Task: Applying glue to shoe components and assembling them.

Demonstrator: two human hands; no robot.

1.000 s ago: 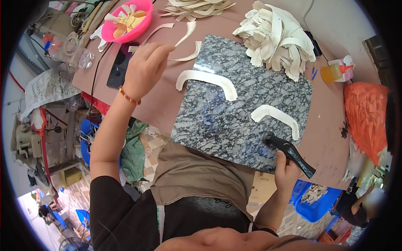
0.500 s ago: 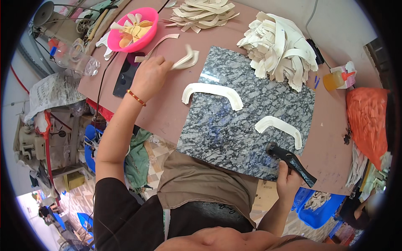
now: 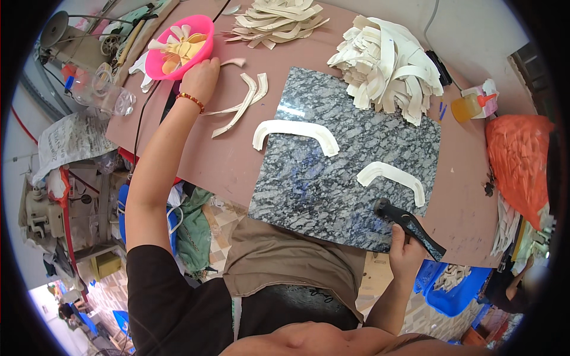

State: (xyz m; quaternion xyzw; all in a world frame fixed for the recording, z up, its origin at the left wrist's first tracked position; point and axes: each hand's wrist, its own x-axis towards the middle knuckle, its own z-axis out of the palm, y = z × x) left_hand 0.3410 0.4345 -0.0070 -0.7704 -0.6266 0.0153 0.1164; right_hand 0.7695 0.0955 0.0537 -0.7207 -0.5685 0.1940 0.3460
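My left hand is closed at the near side of the pink bowl, its fingertips partly hidden. From its fingers sticks out the end of a pale curved strip. Two more cream strips lie crossed on the table to the right of that wrist. My right hand grips a hammer by its dark handle, with the head low over the near right part of a grey speckled stone slab. Two bent white strips, a longer one and a shorter one, rest on the slab.
Piles of strips stand at the back and back right. Yellowish pieces fill the bowl. An amber bottle and red bag are at the right, a clear bottle at the left, a blue bin below the table edge.
My left hand has let go of the two cream strips, now lying crossed, and moved up to the bowl and the other strip. My right hand still holds the hammer in nearly the same place.
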